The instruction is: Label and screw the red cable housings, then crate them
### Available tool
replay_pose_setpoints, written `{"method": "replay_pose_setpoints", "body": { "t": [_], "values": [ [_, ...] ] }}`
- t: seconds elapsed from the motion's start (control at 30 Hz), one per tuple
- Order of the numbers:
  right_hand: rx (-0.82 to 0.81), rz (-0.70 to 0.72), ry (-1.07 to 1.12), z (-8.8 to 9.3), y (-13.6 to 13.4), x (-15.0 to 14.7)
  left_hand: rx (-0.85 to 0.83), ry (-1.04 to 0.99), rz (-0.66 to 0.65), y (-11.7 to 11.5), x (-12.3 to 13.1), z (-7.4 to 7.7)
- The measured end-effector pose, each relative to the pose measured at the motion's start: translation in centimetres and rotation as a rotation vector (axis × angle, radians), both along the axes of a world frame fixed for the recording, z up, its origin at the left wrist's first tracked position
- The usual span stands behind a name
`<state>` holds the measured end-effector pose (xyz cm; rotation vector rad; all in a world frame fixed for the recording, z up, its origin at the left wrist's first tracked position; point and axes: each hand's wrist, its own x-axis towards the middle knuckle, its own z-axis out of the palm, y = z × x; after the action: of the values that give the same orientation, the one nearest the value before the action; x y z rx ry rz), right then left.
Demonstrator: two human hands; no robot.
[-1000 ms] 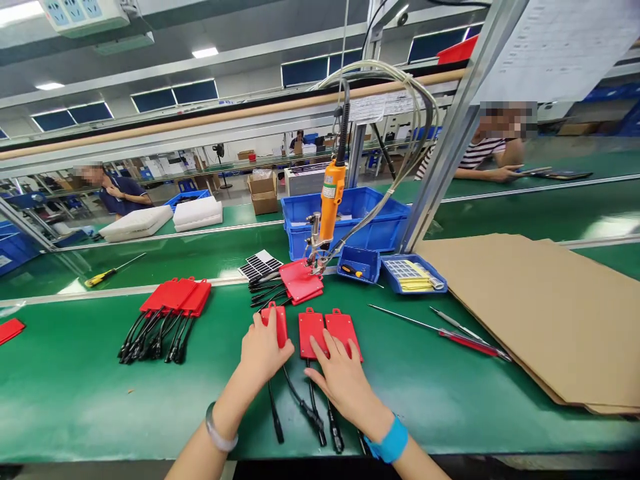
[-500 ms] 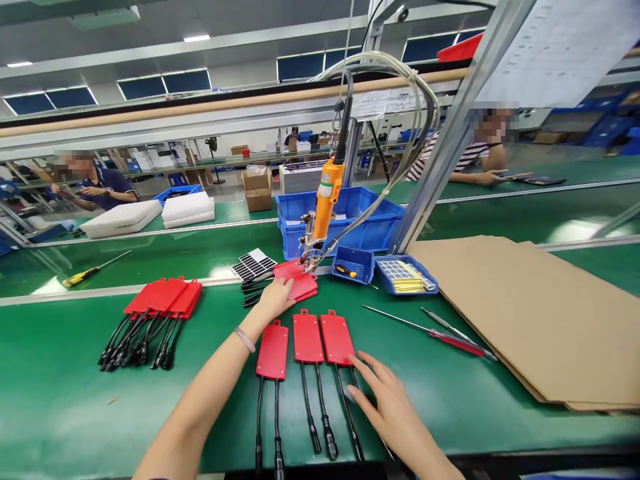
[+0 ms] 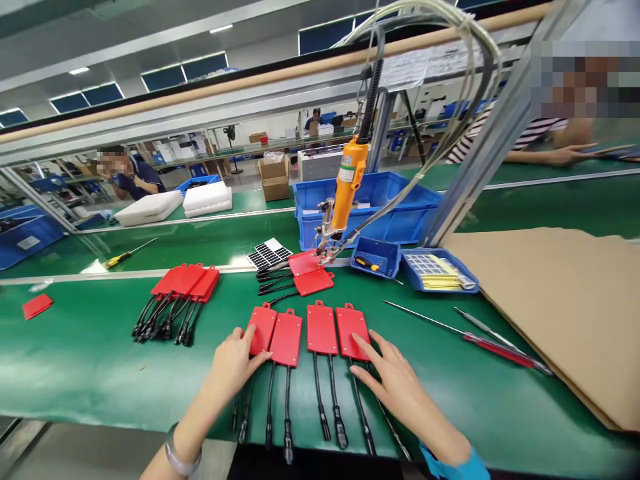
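Panels (image 3: 322, 328), four red ones with black leads (image 3: 341, 428) pointing toward me, lie in a row on the green bench (image 3: 100, 373). My left hand (image 3: 233, 360), thumb and fingers parted, reaches over the leftmost two; my right hand (image 3: 400, 380) is spread, fingertips on the rightmost. Beyond the row, an orange driver (image 3: 349, 183) tilts near more red panels (image 3: 314, 283).

Red cases (image 3: 322, 329): smooth plastic, low sheen. Black cables (image 3: 288, 430): rubbery-looking, faintly shiny. Green worktop (image 3: 90, 373): smooth, glossy, with pale light reflections. Orange driver (image 3: 349, 180): plastic body; the linkage (image 3: 327, 230) at its tip is bright metal. Blue bin (image 3: 390, 228): smooth plastic, slight gloss. Frame post (image 3: 483, 160): dull silvery metal. Brown sheets (image 3: 560, 293): matt cardboard. White blocks (image 3: 206, 199): matt, foam-like. Long screwdriver (image 3: 497, 349): slim metal shaft, glossy red plastic handle. Bangle (image 3: 176, 457): smooth, polished; material unclear.
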<state>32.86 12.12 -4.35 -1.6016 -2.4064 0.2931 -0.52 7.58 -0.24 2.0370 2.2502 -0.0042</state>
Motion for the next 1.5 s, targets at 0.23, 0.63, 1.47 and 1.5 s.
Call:
{"method": "replay_pose_setpoints", "body": {
  "t": [0.23,0.63,1.47,1.5],
  "values": [
    [-0.029,0.041,-0.103,0.4,1.1,-1.2,0.020,-0.055,-0.121,-0.8,0.6,-0.9],
    [-0.120,-0.088,0.510,-0.9,3.0,1.6,0.080,0.031,-0.395,15.7,5.3,1.1],
    [0.082,-0.279,0.627,1.0,2.3,2.2,0.060,-0.086,0.197,-3.4,-3.7,-0.9],
    [0.109,-0.263,0.636,0.8,2.3,2.1,0.071,-0.017,0.186,-3.3,-2.7,-0.4]
  ]
}}
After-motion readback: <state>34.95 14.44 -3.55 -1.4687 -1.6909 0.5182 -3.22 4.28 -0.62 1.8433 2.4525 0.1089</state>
